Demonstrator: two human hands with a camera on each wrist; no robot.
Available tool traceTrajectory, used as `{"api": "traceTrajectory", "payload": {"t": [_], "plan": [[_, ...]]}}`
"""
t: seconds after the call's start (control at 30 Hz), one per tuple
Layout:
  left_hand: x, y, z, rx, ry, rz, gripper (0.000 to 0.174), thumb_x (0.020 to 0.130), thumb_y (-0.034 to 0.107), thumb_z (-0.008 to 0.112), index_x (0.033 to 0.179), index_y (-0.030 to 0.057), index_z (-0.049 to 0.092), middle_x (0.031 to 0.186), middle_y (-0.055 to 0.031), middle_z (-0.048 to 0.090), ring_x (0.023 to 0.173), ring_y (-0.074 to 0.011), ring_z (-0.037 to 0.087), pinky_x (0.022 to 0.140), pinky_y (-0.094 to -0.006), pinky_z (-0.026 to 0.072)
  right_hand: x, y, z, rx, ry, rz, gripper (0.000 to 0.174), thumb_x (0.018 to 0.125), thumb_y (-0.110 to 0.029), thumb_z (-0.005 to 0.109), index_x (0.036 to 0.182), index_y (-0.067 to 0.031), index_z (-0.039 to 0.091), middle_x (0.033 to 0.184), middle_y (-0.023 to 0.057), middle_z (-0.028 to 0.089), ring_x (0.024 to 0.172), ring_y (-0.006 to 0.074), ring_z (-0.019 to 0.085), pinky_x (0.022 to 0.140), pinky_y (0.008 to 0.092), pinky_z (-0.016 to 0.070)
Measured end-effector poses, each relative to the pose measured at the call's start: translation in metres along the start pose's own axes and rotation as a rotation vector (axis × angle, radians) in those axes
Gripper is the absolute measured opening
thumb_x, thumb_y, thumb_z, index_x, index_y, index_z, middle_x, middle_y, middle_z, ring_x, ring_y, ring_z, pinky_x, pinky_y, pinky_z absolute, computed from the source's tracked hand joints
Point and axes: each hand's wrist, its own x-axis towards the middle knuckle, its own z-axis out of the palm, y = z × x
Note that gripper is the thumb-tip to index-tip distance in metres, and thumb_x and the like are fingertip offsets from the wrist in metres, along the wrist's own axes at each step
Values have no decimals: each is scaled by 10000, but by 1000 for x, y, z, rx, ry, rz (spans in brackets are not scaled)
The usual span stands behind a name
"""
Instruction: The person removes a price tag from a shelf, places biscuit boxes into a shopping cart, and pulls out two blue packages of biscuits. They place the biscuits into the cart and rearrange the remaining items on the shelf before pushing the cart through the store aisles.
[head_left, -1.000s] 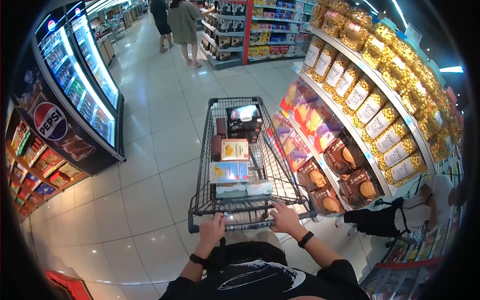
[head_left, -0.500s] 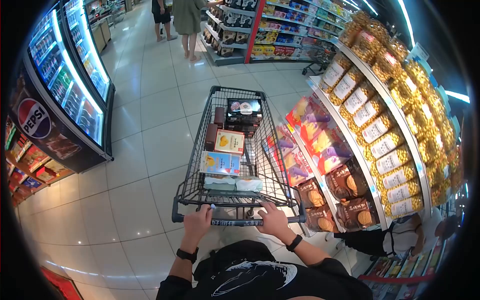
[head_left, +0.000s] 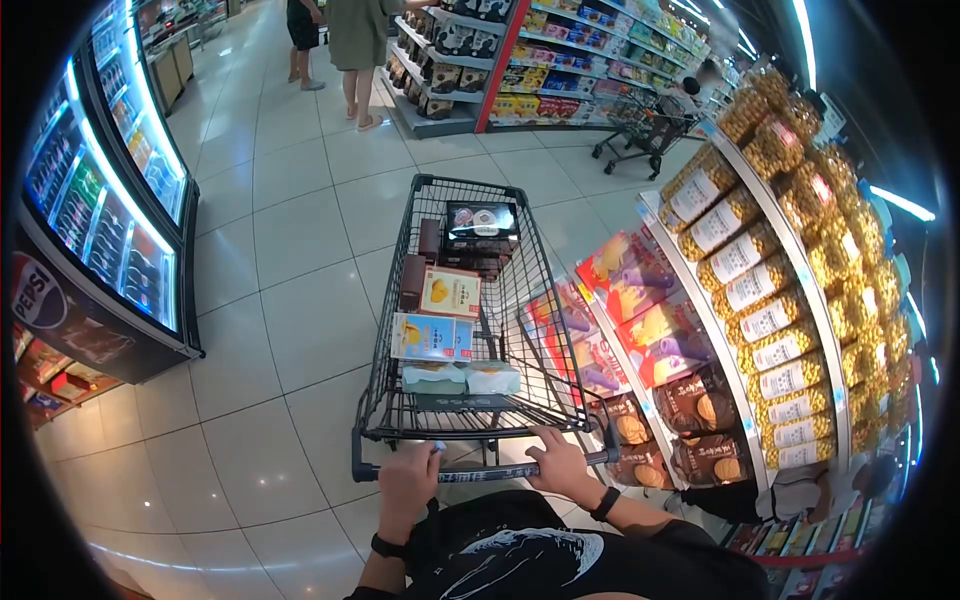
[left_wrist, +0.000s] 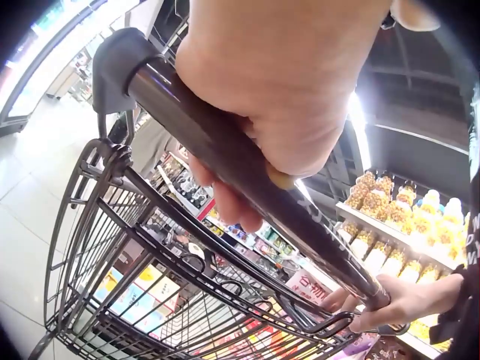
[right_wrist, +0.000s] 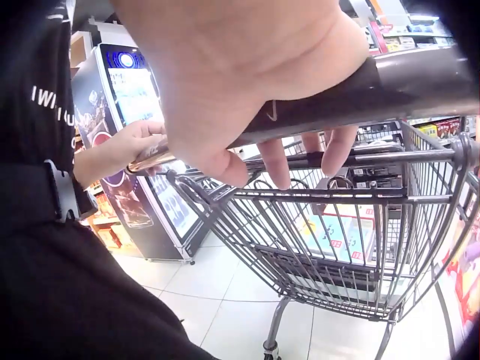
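Observation:
A dark wire shopping cart [head_left: 520, 330] stands in a store aisle in front of me. My left hand [head_left: 408, 478] grips the left part of its handle bar [head_left: 470, 470], and my right hand [head_left: 557, 462] grips the bar further right. In the left wrist view my left hand [left_wrist: 292, 90] wraps round the handle bar [left_wrist: 225, 161]. The right wrist view shows my right hand [right_wrist: 247, 82] curled over the handle bar [right_wrist: 420, 82]. Inside the cart lie several boxes, among them a blue-and-yellow box [head_left: 432, 337], an orange-and-white box [head_left: 450, 292] and a dark box [head_left: 483, 221].
Snack shelves [head_left: 760, 290] with popcorn tubs and cookie bags line the right, close to the cart. Lit drink coolers [head_left: 90, 220] stand on the left. Tiled floor [head_left: 300, 300] stretches ahead. Two people [head_left: 345, 40] stand far up the aisle; another cart [head_left: 640, 135] is at the back right.
The cart has rolled forward along the snack shelves; the coolers have slid left and back. Both hands have stayed on the handle bar.

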Motion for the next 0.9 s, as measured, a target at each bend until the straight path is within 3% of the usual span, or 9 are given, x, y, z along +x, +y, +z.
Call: {"api": "traceTrajectory", "payload": {"t": [0.3, 0.4, 0.5, 0.63, 0.73, 0.87, 0.9], "plan": [[24, -27, 1, -12, -14, 60, 110, 874, 235, 659, 926, 139, 652, 573, -73, 607, 507, -275, 610, 483, -392, 468, 27, -5, 3, 5, 32, 84, 303, 626, -262, 733, 890, -116, 706, 1301, 73, 538, 1195, 268, 523, 747, 393, 571], [22, -36, -2, 53, -7, 130, 114, 888, 245, 643, 959, 157, 658, 541, -72, 594, 489, -278, 611, 473, -397, 468, 22, -14, 11, -11, 69, 118, 324, 645, -303, 725, 894, -97, 705, 1285, 97, 527, 1214, 263, 498, 731, 398, 575], [20, -39, -1, 42, -83, 172, 121, 906, 254, 626, 980, 166, 661, 581, -78, 620, 533, -285, 630, 488, -402, 470, 12, -16, 26, 25, 68, 196, 333, 631, -306, 724, 878, -83, 699, 1278, 84, 533, 1197, 240, 507, 739, 390, 570], [20, -51, -2, 21, -130, 240, 131, 906, 246, 632, 970, 135, 657, 599, -74, 632, 548, -298, 624, 479, -407, 447, 2, -37, 51, 56, 192, 272, 314, 614, -301, 725, 848, -94, 699, 1238, 58, 547, 1145, 220, 524, 737, 363, 556], [26, -76, -8, 40, -72, 307, 142, 909, 242, 630, 954, 108, 651, 599, -70, 639, 537, -290, 617, 475, -404, 435, 8, -66, 50, 107, 182, 325, 268, 624, -281, 743, 822, -104, 705, 1187, 48, 557, 1126, 220, 529, 748, 374, 548], [47, -97, -38, 68, -97, 225, 135, 906, 251, 635, 927, 118, 647, 584, -69, 638, 538, -271, 626, 484, -413, 438, 33, -104, 47, 171, 139, 403, 246, 644, -271, 750, 823, -107, 714, 1181, 56, 557, 1127, 225, 531, 768, 385, 545], [47, -124, -36, 56, -105, 228, 152, 903, 267, 641, 928, 118, 648, 579, -67, 637, 539, -270, 627, 492, -408, 445, 43, -121, 58, 160, 98, 434, 252, 648, -274, 752, 830, -104, 719, 1181, 71, 557, 1133, 232, 532, 782, 391, 545]]}}
